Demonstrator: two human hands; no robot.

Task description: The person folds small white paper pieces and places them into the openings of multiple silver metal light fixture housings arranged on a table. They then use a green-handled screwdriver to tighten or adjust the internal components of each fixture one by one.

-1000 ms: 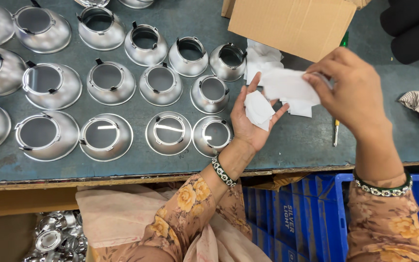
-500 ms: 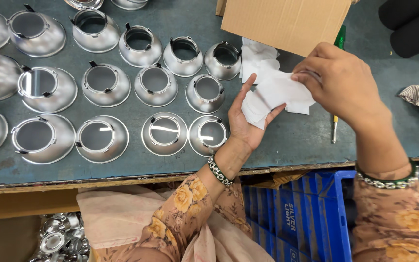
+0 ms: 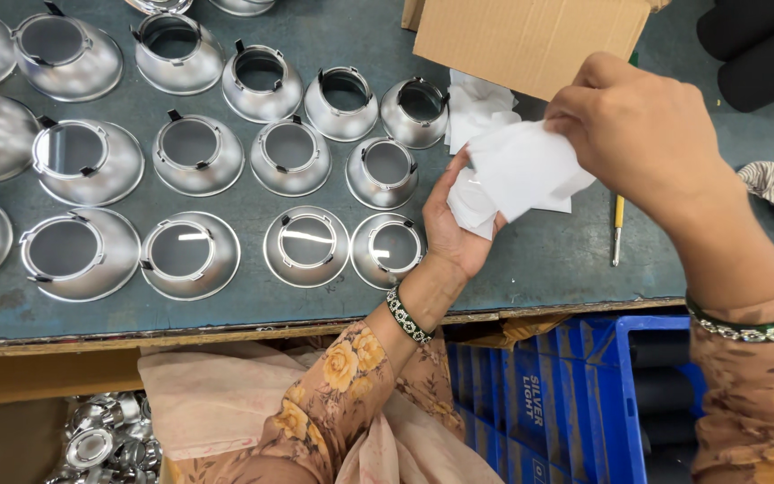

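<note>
White paper (image 3: 520, 166) (both hands (image 3: 647, 125) gripping).

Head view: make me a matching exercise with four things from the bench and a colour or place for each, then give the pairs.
Things:
1. White paper sheets
2. Metal reflector cups
3. Plastic crate
4. Pencil

Descriptions:
A. Blue, below the table edge
B. Yellow, lying on the table under the right hand
C. Held between the left hand and the right hand
D. Silver, set out in rows on the grey table

Pairs: 1-C, 2-D, 3-A, 4-B
</note>
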